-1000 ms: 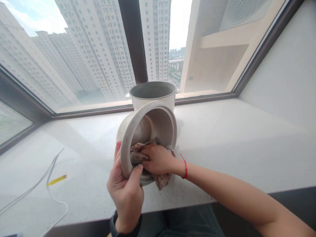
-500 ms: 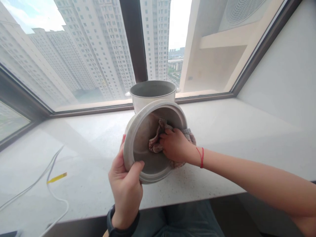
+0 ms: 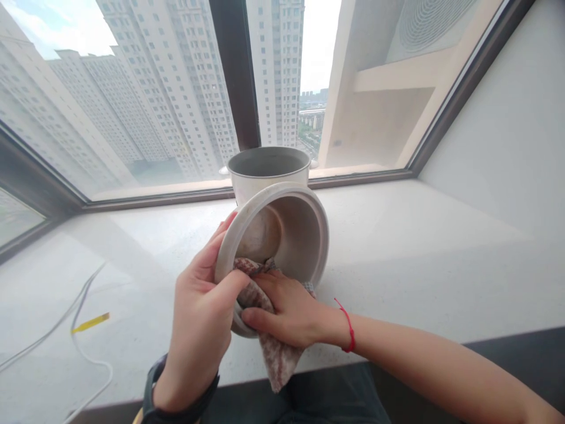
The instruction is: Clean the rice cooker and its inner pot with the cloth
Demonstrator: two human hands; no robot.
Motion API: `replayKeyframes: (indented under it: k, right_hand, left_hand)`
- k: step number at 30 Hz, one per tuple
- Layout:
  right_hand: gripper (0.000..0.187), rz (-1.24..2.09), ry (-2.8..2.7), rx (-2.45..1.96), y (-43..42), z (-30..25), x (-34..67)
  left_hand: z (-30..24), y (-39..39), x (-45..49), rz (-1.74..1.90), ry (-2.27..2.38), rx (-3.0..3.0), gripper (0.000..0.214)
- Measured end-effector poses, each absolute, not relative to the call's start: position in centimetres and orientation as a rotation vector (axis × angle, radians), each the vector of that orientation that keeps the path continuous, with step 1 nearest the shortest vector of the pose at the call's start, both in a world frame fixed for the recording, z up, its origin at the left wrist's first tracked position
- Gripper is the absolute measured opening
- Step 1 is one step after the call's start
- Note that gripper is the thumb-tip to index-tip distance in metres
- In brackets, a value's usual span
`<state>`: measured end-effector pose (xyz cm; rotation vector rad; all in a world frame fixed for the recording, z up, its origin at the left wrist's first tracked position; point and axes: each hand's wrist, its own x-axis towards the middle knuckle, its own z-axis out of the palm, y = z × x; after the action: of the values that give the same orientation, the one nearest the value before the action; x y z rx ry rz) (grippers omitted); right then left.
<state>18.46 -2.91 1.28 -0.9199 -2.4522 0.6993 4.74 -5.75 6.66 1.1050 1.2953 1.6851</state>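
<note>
My left hand [image 3: 200, 306] grips a round grey metal pot [image 3: 309, 235] by its left rim, the thumb over the edge. The pot is tilted on its side, its mouth turned towards me, and a pale worn patch shows on its bottom. My right hand [image 3: 289, 309] presses a brown-and-white patterned cloth [image 3: 279, 362] against the lower inner wall and rim. The fingers are partly hidden in the cloth, and one corner of it hangs below the pot. Part of the cloth touches my left thumb.
A larger light-coloured pot [image 3: 245, 187] with side handles stands upright behind, near the window frame [image 3: 241, 76]. White cables [image 3: 82, 300] with a yellow tag [image 3: 91, 323] lie on the white sill [image 3: 375, 282] at left. The sill's front edge is close to my legs.
My right hand and the cloth have moved down and left, from the pot's middle to its lower rim. The pot has turned, showing more of its bottom. My left hand has shifted slightly left.
</note>
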Motion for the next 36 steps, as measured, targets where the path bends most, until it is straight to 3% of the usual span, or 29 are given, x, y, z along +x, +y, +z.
replayKeyframes:
  k: [3, 5, 10, 14, 18, 22, 27, 32, 36]
  right_hand:
    - [0.081, 0.525, -2.619, -0.928, -2.5, 1.1, 19.9]
    - [0.083, 0.313, -2.77, -0.95, -1.8, 1.4, 21.2]
    - [0.048, -0.053, -3.008, -0.887, -0.8, 2.7, 23.0]
    - [0.042, -0.071, -3.041, -0.879, -1.1, 3.1, 22.1]
    - [0.043, 0.028, -2.997, -0.87, -1.2, 3.0, 21.2]
    - [0.048, 0.125, -2.95, -0.835, -1.4, 3.4, 20.4]
    - [0.047, 0.141, -2.936, -0.902, -1.8, 3.5, 19.3]
    - [0.053, 0.063, -2.96, -1.007, -0.6, 2.8, 20.5]
    - [0.054, -0.142, -3.079, -1.047, 0.4, 3.5, 21.9]
  left_hand:
    - [7.6, -5.6, 3.6, 1.656, 1.265, 1.098, 0.066]
    - [8.3, -5.2, 2.7, 1.608, 1.255, 1.11, 0.069]
    - [10.1, -3.4, 1.1, 1.4, 1.22, 1.138, 0.072]
    - [9.0, -3.5, 0.9, 1.559, 1.254, 1.149, 0.08]
    - [3.8, -6.4, 2.5, 1.816, 1.332, 0.909, 0.103]
    - [-1.2, -9.0, 5.5, 1.77, 1.224, 0.665, 0.081]
    - [-1.3, -8.6, 7.5, 1.849, 1.155, 0.309, 0.046]
    - [0.4, -7.1, 5.0, 1.896, 1.184, 0.45, 0.04]
    - [2.5, -6.0, 2.0, 1.713, 1.262, 0.701, 0.044]
